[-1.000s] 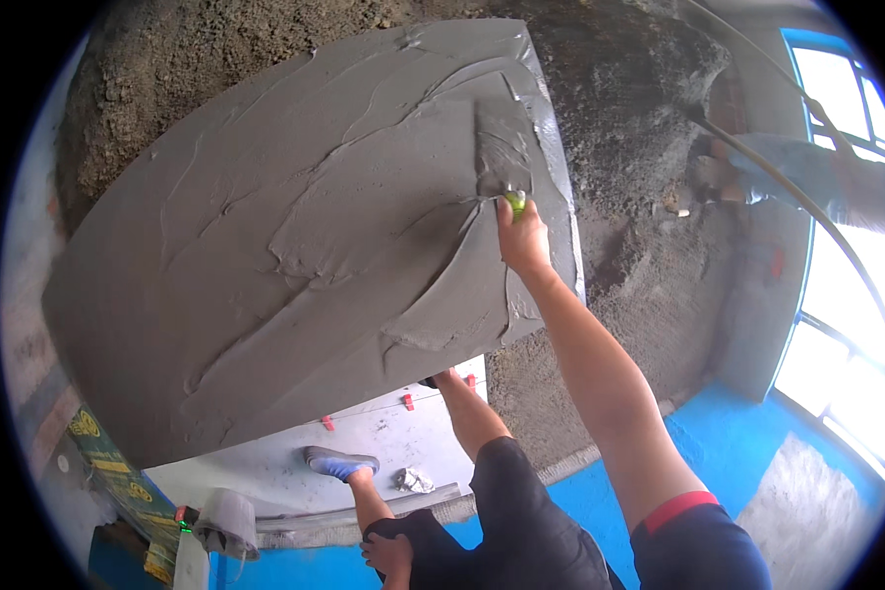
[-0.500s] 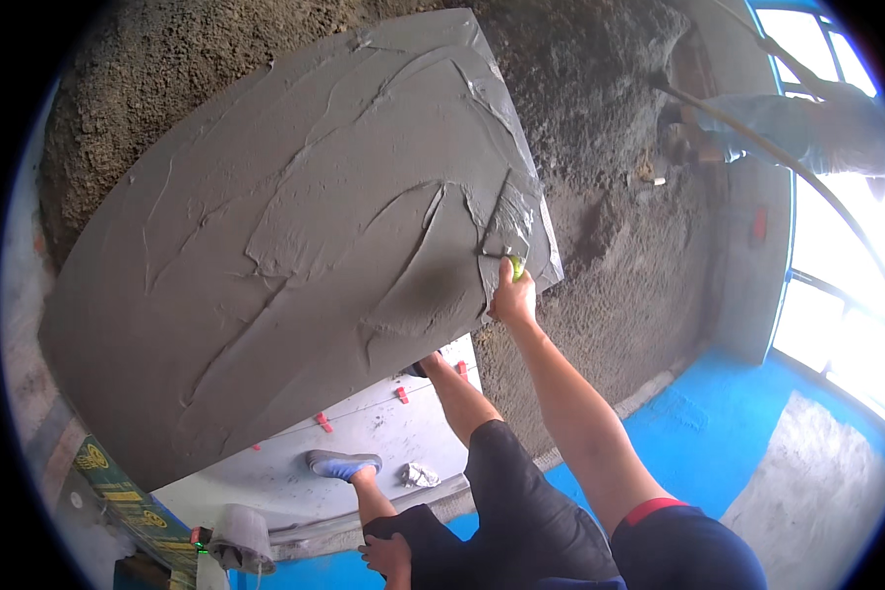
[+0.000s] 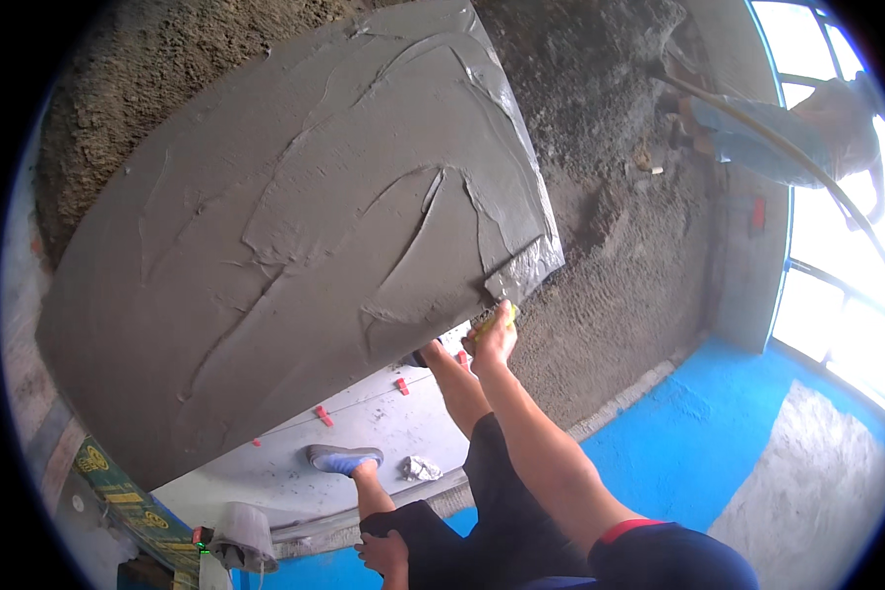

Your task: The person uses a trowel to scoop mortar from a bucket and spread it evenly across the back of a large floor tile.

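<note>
My right hand [image 3: 493,339] is closed round the yellow-green handle of a trowel [image 3: 519,272]. Its flat blade, smeared with grey mortar, lies against the right edge of a large slab near the lower right corner. Wet grey mortar [image 3: 315,197] covers the slab's visible face, with ridges and curved streaks across it. On my dark shorts rests my left hand [image 3: 385,554], fingers lying flat and holding nothing.
Rough brown mortar bed [image 3: 619,315] borders the slab. Red clips [image 3: 401,386] stand along a joint in the pale tiles underfoot, near crumpled paper [image 3: 421,469]. Another person [image 3: 806,138] bends at the far right behind a long hose [image 3: 777,152]. Blue floor [image 3: 688,413] lies right.
My right hand has drawn the trowel down along the slab's right edge to its lower corner, and the blade has turned more sideways. My left hand stays on my shorts.
</note>
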Demonstrator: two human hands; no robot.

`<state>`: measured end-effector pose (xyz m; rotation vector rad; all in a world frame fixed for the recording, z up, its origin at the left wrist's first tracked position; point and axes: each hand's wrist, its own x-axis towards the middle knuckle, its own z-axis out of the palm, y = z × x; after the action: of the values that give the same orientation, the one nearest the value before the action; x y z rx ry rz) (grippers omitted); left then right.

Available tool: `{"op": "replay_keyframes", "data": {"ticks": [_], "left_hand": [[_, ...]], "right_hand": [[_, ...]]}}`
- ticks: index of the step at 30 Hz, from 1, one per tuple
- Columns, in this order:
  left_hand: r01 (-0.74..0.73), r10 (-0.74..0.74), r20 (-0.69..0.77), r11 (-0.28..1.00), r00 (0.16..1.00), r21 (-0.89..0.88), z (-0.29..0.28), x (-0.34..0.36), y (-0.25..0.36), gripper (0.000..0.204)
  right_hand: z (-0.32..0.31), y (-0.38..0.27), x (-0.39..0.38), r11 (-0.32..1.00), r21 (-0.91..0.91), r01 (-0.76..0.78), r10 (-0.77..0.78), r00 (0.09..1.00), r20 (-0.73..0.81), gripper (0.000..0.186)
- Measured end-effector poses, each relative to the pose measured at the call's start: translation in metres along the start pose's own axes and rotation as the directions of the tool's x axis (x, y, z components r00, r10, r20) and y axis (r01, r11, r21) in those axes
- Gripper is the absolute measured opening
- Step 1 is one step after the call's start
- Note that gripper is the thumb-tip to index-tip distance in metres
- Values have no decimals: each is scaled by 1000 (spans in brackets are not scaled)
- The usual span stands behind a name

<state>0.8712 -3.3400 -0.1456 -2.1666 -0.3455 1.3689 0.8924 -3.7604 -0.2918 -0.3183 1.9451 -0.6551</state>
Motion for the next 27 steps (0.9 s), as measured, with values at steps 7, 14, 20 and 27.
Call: {"op": "replay_keyframes", "data": {"ticks": [7, 14, 20, 27], "left_hand": [[-6, 6, -5, 1000, 1000, 12, 6, 3, -1, 59], [-8, 8, -2, 1000, 1000, 20, 5, 2, 6, 61], [5, -5, 15, 1000, 1000, 16, 3, 0, 6, 60], [-24, 25, 23, 999, 999, -32, 7, 4, -4, 62]], "right_hand": [[82, -40, 5, 981, 169, -95, 73, 989, 132, 51], [178, -65, -3, 995, 96, 34, -74, 894, 441, 49], [113, -64, 5, 297, -649, 700, -265, 714, 648, 56], [-45, -59, 44, 779, -580, 240, -106, 961, 256, 53]]}}
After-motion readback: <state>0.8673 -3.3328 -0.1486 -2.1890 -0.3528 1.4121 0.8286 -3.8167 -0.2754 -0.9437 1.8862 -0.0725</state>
